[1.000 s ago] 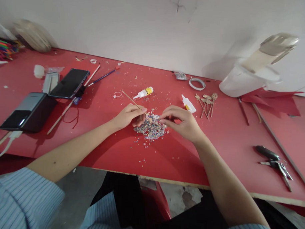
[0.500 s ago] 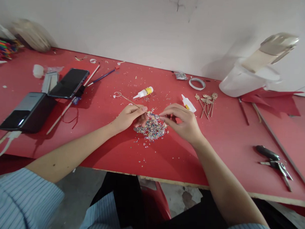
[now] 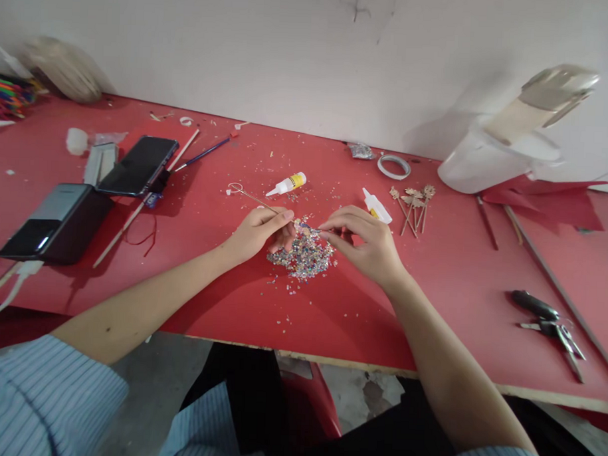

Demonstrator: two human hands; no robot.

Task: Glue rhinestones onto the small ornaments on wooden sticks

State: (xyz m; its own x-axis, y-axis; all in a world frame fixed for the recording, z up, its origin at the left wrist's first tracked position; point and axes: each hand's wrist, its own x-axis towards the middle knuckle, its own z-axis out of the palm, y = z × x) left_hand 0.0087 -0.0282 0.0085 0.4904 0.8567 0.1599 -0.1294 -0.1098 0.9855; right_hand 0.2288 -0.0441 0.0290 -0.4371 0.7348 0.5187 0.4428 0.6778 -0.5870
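Between the thumb and fingers of my left hand (image 3: 254, 234) is a thin stick (image 3: 253, 197), slanting up and left to a small loop at its far end. Its near end lies by my fingertips, above a pile of glittery sequin-like bits (image 3: 307, 260). My right hand (image 3: 368, 242) comes in from the right with thumb and fingers pinched at the pile's upper edge. Something small and bluish shows at those fingertips, too small to make out. Behind the pile lies a small glue bottle (image 3: 290, 183) with a yellow label; another white bottle (image 3: 377, 206) sits just beyond my right hand.
Several flower-topped sticks (image 3: 413, 208) and a tape roll (image 3: 394, 166) lie at the back right, near a white tub (image 3: 478, 161). Keys (image 3: 550, 327) rest at right. A phone (image 3: 138, 166), power bank (image 3: 55, 222) and paintbrush (image 3: 204, 152) are at left on the red table (image 3: 330, 335).
Almost nothing differs. Both hands stay over the pile in nearly the same pose, and the view has shifted very slightly.
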